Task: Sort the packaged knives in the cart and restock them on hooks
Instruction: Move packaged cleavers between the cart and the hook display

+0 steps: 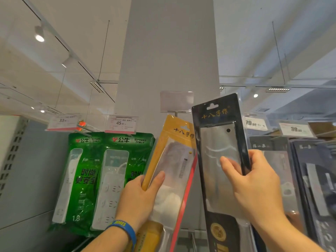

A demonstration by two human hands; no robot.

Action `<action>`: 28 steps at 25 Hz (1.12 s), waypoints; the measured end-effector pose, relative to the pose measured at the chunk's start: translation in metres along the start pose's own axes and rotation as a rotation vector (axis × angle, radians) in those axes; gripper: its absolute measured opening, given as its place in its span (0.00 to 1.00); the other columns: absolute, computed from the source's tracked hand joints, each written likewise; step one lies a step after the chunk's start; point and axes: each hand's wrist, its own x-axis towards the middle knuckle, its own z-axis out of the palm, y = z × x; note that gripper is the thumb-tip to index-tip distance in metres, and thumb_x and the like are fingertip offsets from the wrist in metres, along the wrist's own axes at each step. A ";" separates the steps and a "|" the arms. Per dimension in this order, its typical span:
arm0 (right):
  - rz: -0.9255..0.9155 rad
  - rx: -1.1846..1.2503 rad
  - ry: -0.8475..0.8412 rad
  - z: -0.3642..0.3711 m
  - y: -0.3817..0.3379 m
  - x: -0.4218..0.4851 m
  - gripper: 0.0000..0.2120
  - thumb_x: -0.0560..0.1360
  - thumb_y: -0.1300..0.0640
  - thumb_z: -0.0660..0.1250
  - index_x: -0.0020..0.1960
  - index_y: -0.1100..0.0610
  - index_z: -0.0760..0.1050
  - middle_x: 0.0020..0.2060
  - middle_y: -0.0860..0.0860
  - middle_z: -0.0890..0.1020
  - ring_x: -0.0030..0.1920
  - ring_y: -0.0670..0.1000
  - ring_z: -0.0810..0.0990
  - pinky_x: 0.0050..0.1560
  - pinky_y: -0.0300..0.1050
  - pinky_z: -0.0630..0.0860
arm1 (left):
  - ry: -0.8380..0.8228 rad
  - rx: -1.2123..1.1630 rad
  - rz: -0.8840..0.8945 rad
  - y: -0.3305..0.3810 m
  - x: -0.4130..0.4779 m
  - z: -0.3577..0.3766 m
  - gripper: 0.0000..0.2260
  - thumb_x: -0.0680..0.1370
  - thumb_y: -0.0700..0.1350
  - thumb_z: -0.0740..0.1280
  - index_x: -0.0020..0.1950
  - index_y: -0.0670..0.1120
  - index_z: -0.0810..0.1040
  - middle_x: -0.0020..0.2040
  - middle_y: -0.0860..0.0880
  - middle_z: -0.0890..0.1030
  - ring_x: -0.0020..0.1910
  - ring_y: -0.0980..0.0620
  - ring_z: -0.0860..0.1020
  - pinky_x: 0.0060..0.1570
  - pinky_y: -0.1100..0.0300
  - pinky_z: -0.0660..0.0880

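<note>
Item 1: green power-strip packs point(109, 179), hanging, far left.
Item 2: yellow knife pack point(172, 170), tilted, its edge in the closed grip of your left hand point(140, 199).
Item 3: black knife pack point(220, 142), raised in the closed grip of your right hand point(258, 182).
Risk: its hang-hole point(212, 106) misses the hook point(175, 113) and the pack drops.

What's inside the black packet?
The black packet is see-through in front: a shiny, wide knife blade with a small round hole. The right hand covers part with its thumb, and a dark label hides what is below.
</note>
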 end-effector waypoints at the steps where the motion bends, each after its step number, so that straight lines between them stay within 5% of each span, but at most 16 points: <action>1: -0.003 -0.002 -0.004 0.000 0.000 0.001 0.17 0.73 0.42 0.72 0.47 0.54 0.73 0.33 0.50 0.78 0.35 0.53 0.77 0.36 0.54 0.75 | 0.001 0.020 0.019 0.000 0.000 0.000 0.29 0.65 0.75 0.63 0.32 0.49 0.71 0.25 0.53 0.69 0.25 0.55 0.68 0.27 0.60 0.66; 7: -0.016 0.014 -0.006 0.002 -0.002 -0.005 0.18 0.72 0.39 0.71 0.48 0.52 0.73 0.35 0.49 0.80 0.36 0.50 0.78 0.35 0.53 0.75 | 0.044 -0.031 -0.018 -0.004 0.001 -0.002 0.31 0.65 0.75 0.63 0.32 0.46 0.74 0.28 0.47 0.77 0.27 0.50 0.76 0.30 0.55 0.73; 12: 0.002 0.028 -0.036 0.006 0.001 -0.008 0.17 0.71 0.40 0.72 0.47 0.52 0.73 0.35 0.49 0.80 0.36 0.50 0.78 0.36 0.53 0.76 | 0.017 0.062 0.045 -0.004 0.001 0.000 0.29 0.65 0.75 0.62 0.31 0.48 0.71 0.24 0.54 0.69 0.23 0.58 0.67 0.26 0.63 0.66; 19: 0.009 0.048 -0.032 0.005 0.003 -0.010 0.17 0.71 0.40 0.71 0.46 0.51 0.73 0.36 0.53 0.80 0.37 0.55 0.79 0.37 0.58 0.80 | 0.029 -0.047 -0.065 -0.003 0.000 -0.004 0.33 0.65 0.74 0.64 0.35 0.42 0.78 0.30 0.46 0.81 0.29 0.50 0.79 0.30 0.59 0.74; 25: 0.027 0.090 -0.010 0.003 0.012 -0.011 0.15 0.69 0.41 0.74 0.42 0.50 0.73 0.36 0.36 0.82 0.37 0.44 0.79 0.31 0.46 0.72 | 0.023 -0.023 -0.061 0.000 0.001 0.002 0.28 0.64 0.75 0.63 0.27 0.49 0.72 0.24 0.48 0.74 0.23 0.56 0.72 0.25 0.64 0.69; 28: 0.030 0.062 -0.041 0.005 0.017 -0.013 0.17 0.69 0.40 0.74 0.43 0.51 0.74 0.32 0.48 0.80 0.33 0.52 0.77 0.34 0.53 0.77 | -0.010 0.014 -0.149 -0.011 0.013 0.007 0.32 0.68 0.73 0.64 0.36 0.42 0.78 0.31 0.44 0.80 0.32 0.45 0.80 0.34 0.53 0.77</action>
